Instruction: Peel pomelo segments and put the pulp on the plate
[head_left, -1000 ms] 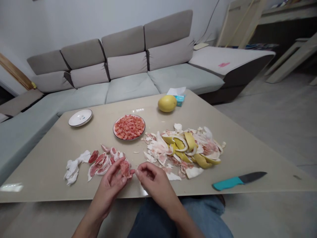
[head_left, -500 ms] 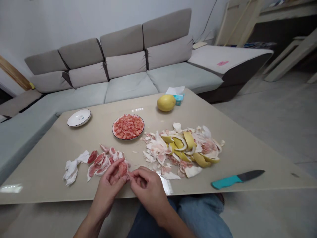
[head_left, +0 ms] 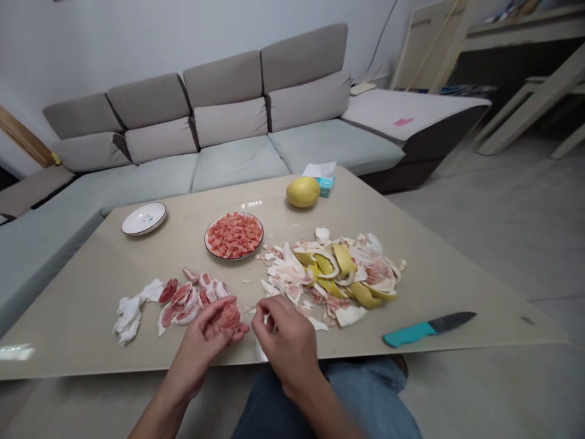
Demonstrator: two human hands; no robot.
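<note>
Where the worktop (head_left: 91, 305) ends at its near edge, the left hand (head_left: 201, 335) curls its grip around a pink pomelo segment (head_left: 230, 318). The right hand (head_left: 287, 332) sits just beside it, fingertips (head_left: 261, 315) pressed together; whether they pinch anything is too small to tell. A peel heap (head_left: 329, 286) lies right of the hands, torn segments (head_left: 183, 308) and crumpled tissue (head_left: 130, 314) left, a plate of diced pulp (head_left: 234, 236) ahead. A teal-handled knife (head_left: 427, 327) lies well right, near the edge, and a grey sofa (head_left: 228, 164) runs behind.
</note>
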